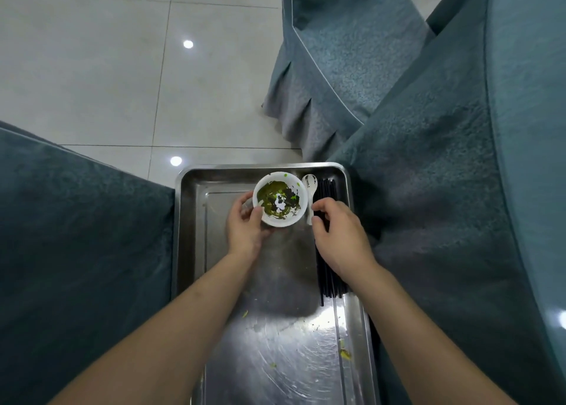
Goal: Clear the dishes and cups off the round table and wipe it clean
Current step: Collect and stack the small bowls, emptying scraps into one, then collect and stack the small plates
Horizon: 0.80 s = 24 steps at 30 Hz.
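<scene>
Two hands work over the tray (193, 220): the bowl (280, 199) is gripped left (246, 223), the spoon (310, 199) pinched right (338, 233), probably for sorting beside the chopsticks (329, 279).

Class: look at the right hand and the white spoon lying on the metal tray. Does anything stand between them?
Nothing visible does. The right hand already reaches the white spoon, its fingertips at the handle, beside the black chopsticks. The bowl, held by the left hand, sits to the spoon's left, out of the way on the tray.
</scene>
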Available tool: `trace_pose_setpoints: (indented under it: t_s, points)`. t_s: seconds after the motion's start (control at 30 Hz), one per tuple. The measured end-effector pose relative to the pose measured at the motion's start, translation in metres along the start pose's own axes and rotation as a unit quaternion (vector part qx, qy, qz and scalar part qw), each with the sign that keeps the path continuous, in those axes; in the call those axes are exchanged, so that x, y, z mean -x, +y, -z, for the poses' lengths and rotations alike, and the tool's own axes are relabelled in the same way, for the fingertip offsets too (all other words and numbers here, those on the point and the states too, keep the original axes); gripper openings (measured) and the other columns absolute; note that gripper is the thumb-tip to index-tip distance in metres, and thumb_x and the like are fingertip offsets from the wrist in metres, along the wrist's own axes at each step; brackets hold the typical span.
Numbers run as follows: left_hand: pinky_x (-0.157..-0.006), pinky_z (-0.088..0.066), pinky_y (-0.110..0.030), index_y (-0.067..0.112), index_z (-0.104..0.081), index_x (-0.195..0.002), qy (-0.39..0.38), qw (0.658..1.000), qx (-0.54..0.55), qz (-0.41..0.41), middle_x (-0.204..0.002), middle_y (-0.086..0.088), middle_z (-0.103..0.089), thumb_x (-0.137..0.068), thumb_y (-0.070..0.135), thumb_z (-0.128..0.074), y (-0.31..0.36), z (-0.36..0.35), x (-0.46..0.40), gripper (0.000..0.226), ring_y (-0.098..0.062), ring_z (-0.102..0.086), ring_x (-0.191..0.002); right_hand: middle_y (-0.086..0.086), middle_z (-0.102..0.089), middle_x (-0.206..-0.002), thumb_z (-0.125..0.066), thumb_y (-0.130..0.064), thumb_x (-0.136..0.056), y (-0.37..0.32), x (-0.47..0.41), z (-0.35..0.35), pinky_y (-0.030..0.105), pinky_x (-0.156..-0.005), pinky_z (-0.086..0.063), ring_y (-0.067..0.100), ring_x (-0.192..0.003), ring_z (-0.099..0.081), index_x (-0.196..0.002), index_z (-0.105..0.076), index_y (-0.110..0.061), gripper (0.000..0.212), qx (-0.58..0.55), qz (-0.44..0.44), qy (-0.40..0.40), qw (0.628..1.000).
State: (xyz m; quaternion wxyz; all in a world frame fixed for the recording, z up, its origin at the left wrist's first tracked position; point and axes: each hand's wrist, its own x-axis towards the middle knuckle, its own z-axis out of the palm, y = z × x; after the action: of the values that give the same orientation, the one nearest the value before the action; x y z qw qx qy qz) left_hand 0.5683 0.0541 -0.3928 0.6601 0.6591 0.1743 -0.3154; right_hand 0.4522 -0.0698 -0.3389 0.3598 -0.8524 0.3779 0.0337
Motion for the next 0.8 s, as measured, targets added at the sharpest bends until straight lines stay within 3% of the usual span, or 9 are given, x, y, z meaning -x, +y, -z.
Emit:
trace_pose_setpoints:
  t_s: [0.13, 0.2, 0.27, 0.3, 0.47, 0.67, 0.8]
  points:
    - [-0.057, -0.060, -0.029, 0.018, -0.052, -0.139, -0.008, 0.999, -0.032, 0.014, -0.124, -0.013, -0.064, -0.103, 0.005, -0.055, 0.005, 0.004, 0.011, 0.038, -0.014, -0.065, -0.094, -0.005, -0.058, -0.119, -0.053, -0.025, -0.099, -0.006, 0.013, 0.006, 0.039, -0.087, -0.053, 0.018, -0.109, -0.057, -0.118, -0.061, -0.024, 0.021, 0.057, 0.017, -0.001, 0.998]
    - [-0.079, -0.059, -0.038, 0.021, -0.048, -0.146, -0.009, 0.997, -0.079, 0.011, -0.132, -0.008, -0.061, -0.102, 0.010, -0.059, 0.011, 0.008, 0.022, 0.047, -0.015, -0.065, -0.104, -0.003, -0.058, -0.121, -0.053, -0.026, -0.099, -0.015, 0.023, 0.013, 0.038, -0.087, -0.052, 0.020, -0.112, -0.056, -0.120, -0.061, -0.023, 0.023, 0.074, 0.019, -0.002, 0.997]
    - [-0.107, -0.049, -0.044, 0.019, -0.044, -0.151, -0.018, 0.984, -0.175, -0.018, -0.140, -0.007, -0.053, -0.100, 0.016, -0.064, 0.022, 0.016, 0.038, 0.054, -0.022, -0.057, -0.126, -0.004, -0.058, -0.122, -0.052, -0.027, -0.099, -0.029, 0.037, 0.025, 0.039, -0.086, -0.052, 0.019, -0.112, -0.055, -0.121, -0.060, -0.023, 0.024, 0.088, 0.032, -0.004, 0.996]
    - [-0.112, -0.044, -0.046, 0.018, -0.045, -0.150, -0.029, 0.974, -0.221, -0.034, -0.142, -0.009, -0.052, -0.100, 0.019, -0.064, 0.029, 0.020, 0.048, 0.054, -0.024, -0.052, -0.132, -0.004, -0.058, -0.121, -0.052, -0.027, -0.099, -0.037, 0.045, 0.032, 0.039, -0.085, -0.053, 0.019, -0.112, -0.054, -0.121, -0.061, -0.023, 0.024, 0.094, 0.042, -0.001, 0.995]
    - [-0.111, -0.044, -0.044, 0.027, -0.052, -0.144, -0.118, 0.890, -0.412, -0.157, -0.143, 0.001, -0.055, -0.103, 0.028, -0.056, 0.082, 0.031, 0.131, 0.040, -0.018, -0.052, -0.132, -0.004, -0.057, -0.125, -0.054, -0.026, -0.099, -0.076, 0.108, 0.088, 0.040, -0.089, -0.053, 0.018, -0.114, -0.055, -0.124, -0.061, -0.023, 0.026, 0.062, 0.048, 0.024, 0.997]
    - [-0.106, -0.045, -0.035, 0.020, -0.059, -0.137, -0.184, 0.773, -0.518, -0.316, -0.135, 0.000, -0.060, -0.104, 0.025, -0.049, 0.140, 0.013, 0.248, 0.035, -0.019, -0.056, -0.124, -0.001, -0.060, -0.121, -0.056, -0.024, -0.097, -0.088, 0.203, 0.176, 0.040, -0.087, -0.052, 0.022, -0.110, -0.056, -0.119, -0.062, -0.021, 0.023, 0.063, 0.020, 0.111, 0.992]
    - [-0.103, -0.049, -0.041, 0.021, -0.060, -0.138, -0.223, 0.689, -0.569, -0.389, -0.137, 0.001, -0.057, -0.103, 0.029, -0.051, 0.140, -0.028, 0.312, 0.037, -0.022, -0.054, -0.125, 0.004, -0.063, -0.112, -0.061, -0.019, -0.094, -0.054, 0.257, 0.232, 0.041, -0.083, -0.054, 0.030, -0.104, -0.060, -0.113, -0.065, -0.016, 0.020, 0.086, -0.026, 0.164, 0.982]
